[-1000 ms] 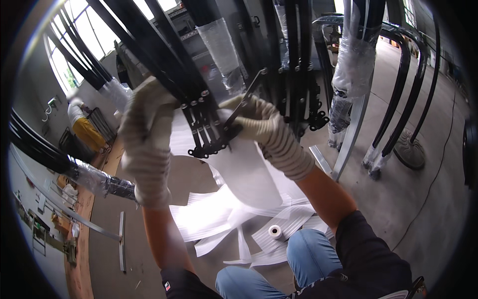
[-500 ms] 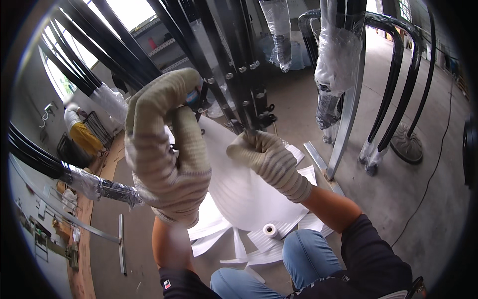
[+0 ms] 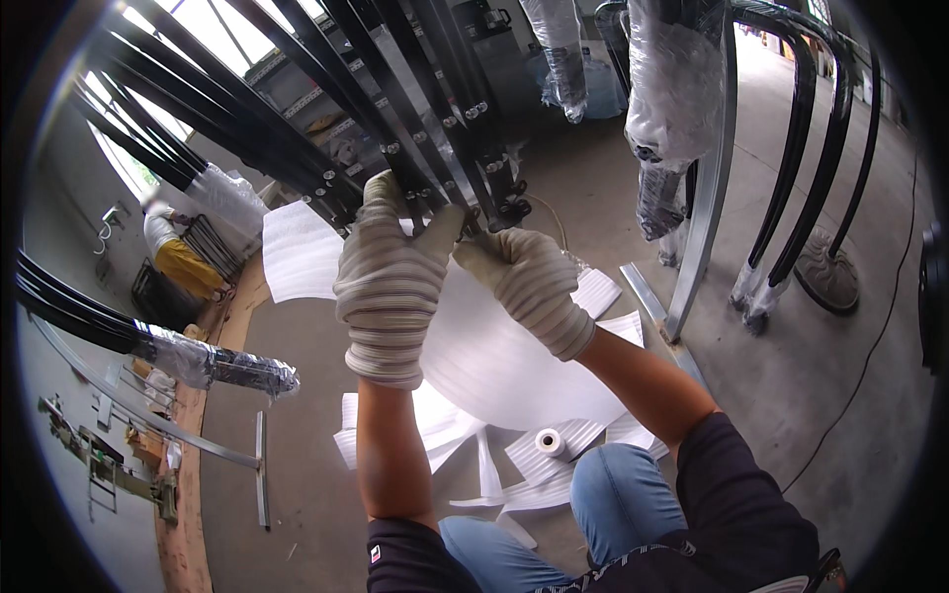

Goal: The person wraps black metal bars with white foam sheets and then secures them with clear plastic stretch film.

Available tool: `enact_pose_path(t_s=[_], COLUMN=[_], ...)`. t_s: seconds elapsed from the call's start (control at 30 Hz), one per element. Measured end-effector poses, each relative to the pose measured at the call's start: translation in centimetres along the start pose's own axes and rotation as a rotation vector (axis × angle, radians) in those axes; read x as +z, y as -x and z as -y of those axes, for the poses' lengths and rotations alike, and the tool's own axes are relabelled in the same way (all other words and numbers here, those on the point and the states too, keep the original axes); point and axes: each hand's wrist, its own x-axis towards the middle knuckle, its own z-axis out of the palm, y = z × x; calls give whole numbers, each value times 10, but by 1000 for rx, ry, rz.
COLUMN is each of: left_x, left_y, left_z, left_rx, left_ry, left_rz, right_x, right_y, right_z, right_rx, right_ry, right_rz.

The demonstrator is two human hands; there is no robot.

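Note:
Several black metal bars (image 3: 348, 91) with silver bolts along them slant down from above. My left hand (image 3: 388, 292), in a striped knit work glove, is at the lower ends of the bars, fingers upward and thumb toward my right hand. It seems closed around a bar end, though the fingers partly hide the contact. Close beside it, my gloved right hand (image 3: 532, 289) pinches the low end of a bar near the small black fittings. A large white foam sheet (image 3: 504, 346) spreads below both hands.
A small white roll (image 3: 550, 442) lies on foam strips by my knees. Plastic-wrapped bundles hang at right (image 3: 672, 89) and left (image 3: 213, 361). Metal strips (image 3: 697, 217) lean at right, near a round base (image 3: 828, 277) and a cable (image 3: 860, 381). A person (image 3: 183, 252) works far left.
My left hand has moved right and away from me onto the bar ends, beside my right hand. The right hand has risen slightly. The view has shifted a little, uncovering another foam sheet at left.

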Motion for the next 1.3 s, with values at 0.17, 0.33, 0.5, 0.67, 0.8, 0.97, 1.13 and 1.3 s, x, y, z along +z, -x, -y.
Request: enact_pose_path(t_s=[0.17, 0.33, 0.5, 0.67, 0.8, 0.97, 1.13, 1.3], left_x=[22, 19, 9, -4, -14, -59, -40, -51], left_y=[9, 10, 11, 17, 22, 25, 23, 25], left_z=[3, -4, -5, -1, 3, 6, 6, 10], left_rx=[21, -78, -157, -119, -71, -248, -188, -188], left_ry=[9, 71, -78, 38, -3, 80, 162, 229], left_rz=[-150, -193, -170, -187, -208, -170, -199, -165], right_x=[-14, -16, -24, -27, -38, -27, -17, 27], right_y=[-12, -12, -18, -17, -17, -17, 17, 44], right_z=[-13, -8, 3, 7, 16, 19, -4, 37], right_rx=[-184, -222, -323, -141, -146, -11, 259, 260], right_ry=[311, 126, -42, -302, -325, -639, -1041, -770], right_rz=[-97, -112, 17, 168, 274, 369, 120, -59])
